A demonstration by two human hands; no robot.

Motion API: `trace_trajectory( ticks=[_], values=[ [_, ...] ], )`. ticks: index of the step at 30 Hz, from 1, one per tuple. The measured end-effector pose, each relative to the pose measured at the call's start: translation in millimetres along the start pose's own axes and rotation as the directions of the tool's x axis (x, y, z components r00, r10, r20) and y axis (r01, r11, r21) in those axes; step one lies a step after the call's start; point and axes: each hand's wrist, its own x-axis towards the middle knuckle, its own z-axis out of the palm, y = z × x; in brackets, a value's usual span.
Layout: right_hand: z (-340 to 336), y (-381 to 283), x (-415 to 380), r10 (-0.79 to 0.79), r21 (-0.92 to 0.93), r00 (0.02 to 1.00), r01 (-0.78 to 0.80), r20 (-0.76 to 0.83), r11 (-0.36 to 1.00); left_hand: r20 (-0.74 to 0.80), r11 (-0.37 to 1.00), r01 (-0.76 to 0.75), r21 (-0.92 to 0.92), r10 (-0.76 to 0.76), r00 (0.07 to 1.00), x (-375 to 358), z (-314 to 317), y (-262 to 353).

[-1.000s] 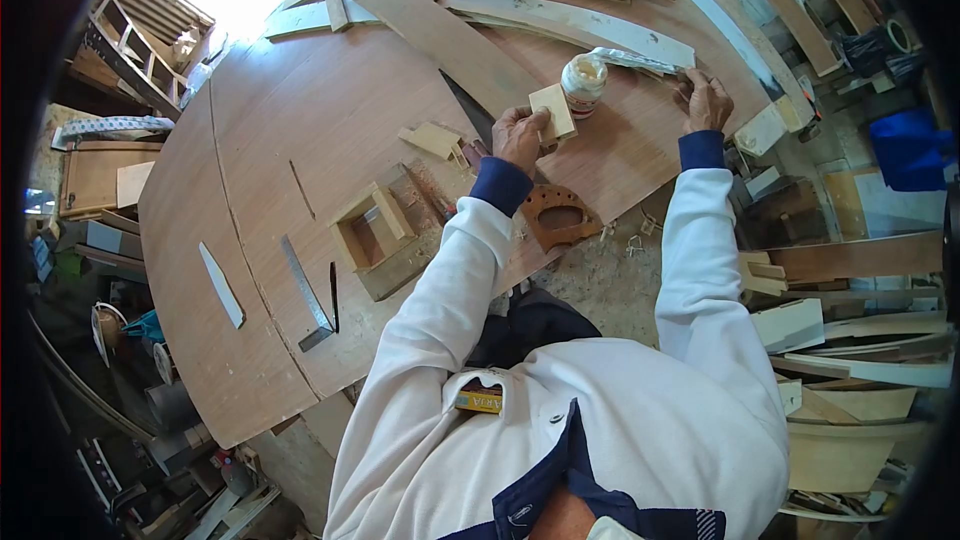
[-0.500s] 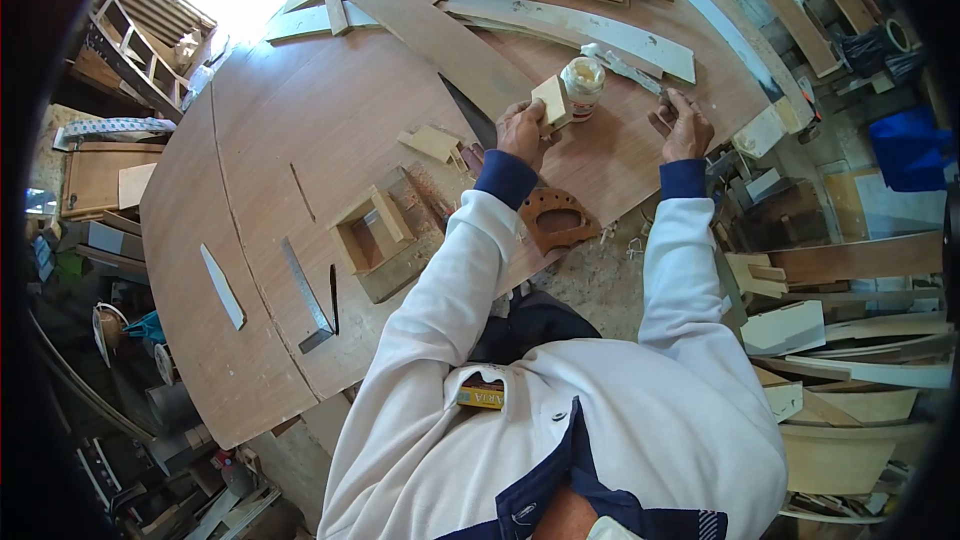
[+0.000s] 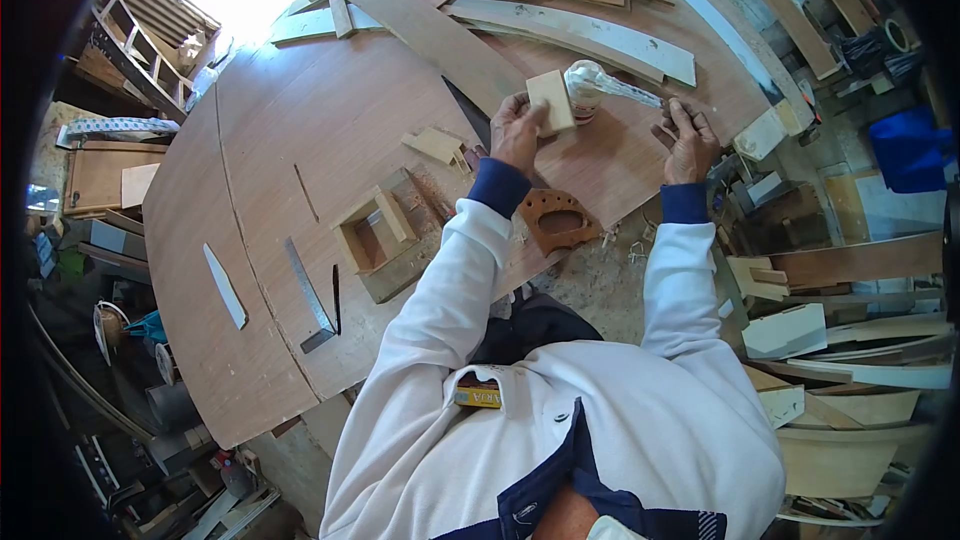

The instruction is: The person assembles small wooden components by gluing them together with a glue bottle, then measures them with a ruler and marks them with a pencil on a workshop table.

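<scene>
My left hand (image 3: 516,136) grips a small pale wooden block (image 3: 551,102), held upright beside the jar. Pinched in my right hand (image 3: 689,145) is a glue-smeared stick (image 3: 630,91), its whitish coated end lying over the mouth of the jar of glue (image 3: 584,108). The block partly hides the jar's left side. Below my left wrist, a brown handsaw handle (image 3: 560,221) lies at the table edge. A small open wooden box frame (image 3: 376,230) rests left of my forearm, close to a wooden offcut (image 3: 434,145).
Long wooden strips (image 3: 580,30) are piled across the far side of the round table (image 3: 270,170). A metal try square (image 3: 308,290) and a white pointed strip (image 3: 224,285) lie at left. Stacked boards (image 3: 850,370) crowd the floor at right.
The stick's coated end has moved left and down onto the jar's mouth. My left hand has turned the block so its broad face shows and shifted it slightly left.
</scene>
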Motion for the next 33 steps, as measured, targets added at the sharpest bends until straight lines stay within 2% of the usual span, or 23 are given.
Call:
trace_trajectory(
  ticks=[1, 2, 4, 5, 7, 8, 10, 13, 14, 16, 17, 18, 19, 20, 21, 23, 24, 25, 26, 27, 28, 30, 33],
  values=[
    [-1.3, -1.2, -1.0, 0.0, 0.001, 1.0, 0.0, 0.002, 1.0, 0.043, 0.973, -0.141, 0.185, 0.136, 0.99, -0.2, -4.4, -2.7],
    [-3.0, -2.4, -2.4, -0.027, 0.008, 1.0, 0.027, 0.0, 1.0, 0.043, 0.972, -0.141, 0.187, 0.135, 0.99, -0.3, -9.4, -5.2],
    [-2.9, -6.0, -10.2, -0.048, 0.013, 0.999, 0.047, 0.001, 0.999, 0.11, 0.732, -0.355, 0.581, 0.362, 0.926, -7.3, -15.7, -2.4],
    [-1.3, -9.1, -14.1, -0.074, 0.004, 0.997, 0.074, 0.001, 0.997, 0.108, 0.731, -0.355, 0.583, 0.364, 0.925, -10.9, -16.7, -1.8],
    [0.7, -10.7, -20.5, -0.101, -0.007, 0.995, 0.101, 0.005, 0.995, 0.111, 0.531, -0.412, 0.741, 0.508, 0.854, -21.3, -11.3, 4.0],
    [1.5, -10.1, -23.0, -0.153, -0.035, 0.988, 0.153, 0.023, 0.988, 0.108, 0.531, -0.411, 0.741, 0.51, 0.853, -21.2, -12.3, 2.3],
    [4.7, -11.1, -29.3, -0.203, -0.062, 0.978, 0.205, 0.044, 0.977, 0.148, 0.371, -0.447, 0.814, 0.612, 0.777, -21.3, -14.5, -1.8],
    [8.9, -13.9, -36.8, -0.256, -0.07, 0.964, 0.26, 0.068, 0.963, 0.151, 0.332, -0.446, 0.831, 0.637, 0.756, -23.4, -17.4, -3.9],
    [9.0, -13.8, -38.2, -0.252, -0.069, 0.965, 0.257, 0.069, 0.964, 0.148, 0.332, -0.443, 0.833, 0.637, 0.757, -24.6, -18.2, -4.3],
    [8.6, -11.8, -41.7, -0.245, -0.069, 0.967, 0.25, 0.075, 0.966, 0.071, 0.533, -0.437, 0.725, 0.573, 0.816, -25.0, -22.0, -6.4],
    [7.6, -9.7, -43.6, -0.227, -0.059, 0.972, 0.231, 0.059, 0.971, 0.065, 0.533, -0.432, 0.728, 0.573, 0.817, -23.2, -25.5, -8.5],
    [6.8, -7.4, -45.4, -0.21, -0.048, 0.977, 0.212, 0.045, 0.976, -0.053, 0.782, -0.365, 0.506, 0.45, 0.891, -22.2, -27.1, -6.6],
    [5.7, -4.3, -46.9, -0.206, -0.047, 0.977, 0.209, 0.052, 0.977, -0.124, 0.939, -0.258, 0.225, 0.291, 0.949, -22.1, -28.9, -5.1],
    [4.0, -0.5, -48.5, -0.183, -0.019, 0.982, 0.184, 0.045, 0.983, -0.165, 0.989, -0.105, 0.107, 0.121, 0.979, -25.3, -33.9, -3.4],
    [3.1, 2.1, -50.2, -0.159, 0.01, 0.986, 0.159, 0.039, 0.987, -0.171, 0.989, -0.106, 0.107, 0.123, 0.977, -26.4, -38.9, -4.4],
    [2.1, 4.8, -52.5, -0.169, -0.001, 0.985, 0.169, 0.046, 0.986, -0.147, 0.952, -0.203, 0.23, 0.24, 0.96, -26.6, -48.0, -9.6],
    [1.6, 5.6, -53.7, -0.18, -0.013, 0.983, 0.181, 0.045, 0.983, -0.107, 0.886, -0.32, 0.335, 0.374, 0.921, -27.7, -47.8, -11.1],
    [1.3, 5.8, -55.0, -0.177, -0.015, 0.983, 0.178, 0.046, 0.984, -0.11, 0.887, -0.317, 0.336, 0.372, 0.922, -30.4, -50.0, -11.8],
    [1.9, 5.2, -55.6, -0.204, -0.026, 0.977, 0.206, 0.055, 0.978, -0.045, 0.685, -0.401, 0.609, 0.534, 0.844, -34.2, -53.0, -12.1],
    [3.3, 3.9, -55.8, -0.233, -0.035, 0.97, 0.235, 0.065, 0.971, 0.072, 0.4, -0.427, 0.811, 0.656, 0.751, -38.7, -51.6, -7.6],
    [5.0, 2.3, -57.2, -0.233, -0.034, 0.97, 0.235, 0.064, 0.971, 0.073, 0.399, -0.427, 0.811, 0.656, 0.751, -42.1, -49.3, -4.7],
    [10.3, -0.2, -60.4, -0.275, -0.042, 0.959, 0.278, 0.071, 0.96, 0.162, 0.278, -0.487, 0.828, 0.713, 0.682, -46.7, -43.8, 1.0],
    [14.4, 1.0, -62.1, -0.352, -0.095, 0.931, 0.361, 0.098, 0.928, 0.254, 0.169, -0.526, 0.834, 0.729, 0.636, -51.1, -38.4, 8.3]
  ],
)
